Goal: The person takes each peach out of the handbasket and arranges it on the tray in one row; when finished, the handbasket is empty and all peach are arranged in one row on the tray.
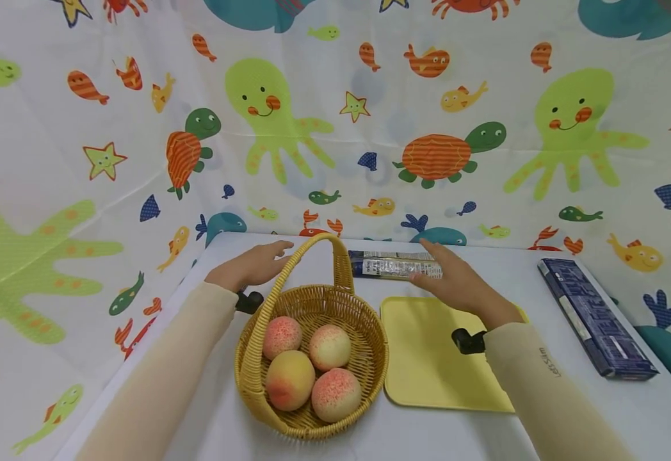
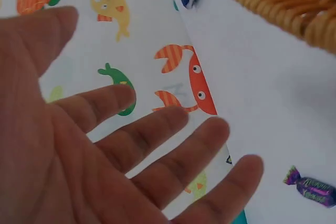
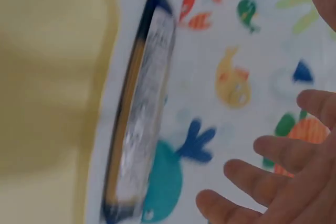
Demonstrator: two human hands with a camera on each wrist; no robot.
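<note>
— On the left of the bench [image 1: 157,410], what does the left hand [image 1: 253,264] do?

— It hovers with fingers [image 2: 157,129] spread and relaxed, holding nothing, just behind the handle of the wicker basket [image 1: 312,358]. A purple-wrapped candy [image 2: 311,189] lies on the bench near its fingertips (seen only from the left wrist).

— And the basket?

— It stands between the two forearms with four peaches [image 1: 307,368] inside, just left of the yellow tray [image 1: 428,358].

— The right hand [image 1: 456,278]?

— Released too, fingers [image 3: 273,150] extended, above the tray's far edge, next to the long blue packet [image 1: 390,264] lying along the back of the bench; whether they touch cannot be told.

— Further right?

— A dark blue box [image 1: 595,317] lies near the bench's right edge, well apart from both hands.
</note>
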